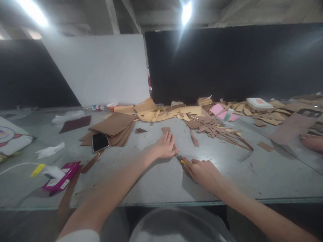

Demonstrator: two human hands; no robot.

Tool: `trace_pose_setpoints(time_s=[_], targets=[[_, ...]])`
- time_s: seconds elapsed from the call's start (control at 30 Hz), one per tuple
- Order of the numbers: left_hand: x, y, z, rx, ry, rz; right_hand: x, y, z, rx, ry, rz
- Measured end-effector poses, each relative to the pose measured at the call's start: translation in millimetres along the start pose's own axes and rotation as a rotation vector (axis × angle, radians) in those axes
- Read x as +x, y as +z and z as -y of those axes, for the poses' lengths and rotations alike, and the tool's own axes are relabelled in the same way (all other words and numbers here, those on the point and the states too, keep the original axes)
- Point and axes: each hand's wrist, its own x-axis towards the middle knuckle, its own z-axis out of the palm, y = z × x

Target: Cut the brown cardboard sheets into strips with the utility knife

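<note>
My left hand (165,146) lies with its fingers flat on a narrow brown strip of board or leather (166,129), pressing it to the grey table. Part of the strip is hidden beneath the fingers. My right hand (204,171) is closed around a yellow-handled utility knife (183,161). Its blade end sits close to the left thumb, at the near end of the strip; whether the blade touches the strip, I cannot tell. Just right of the left hand lies a loose brown sliver (194,137).
A stack of brown sheets (113,123) with a phone (100,142) stands left. A magenta power strip (62,177) is nearer. Cut strips (217,129) and tan scraps (158,116) spread behind. At far right, another person's hand (313,142) is near a brown piece (292,128).
</note>
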Motion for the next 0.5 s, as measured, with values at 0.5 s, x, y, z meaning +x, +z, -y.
trace_pose_setpoints(time_s=[0.5], targets=[[1,-4.0,-1,-0.001,0.004,0.037,-1,-6,-19,-0.006,-0.088,0.047]])
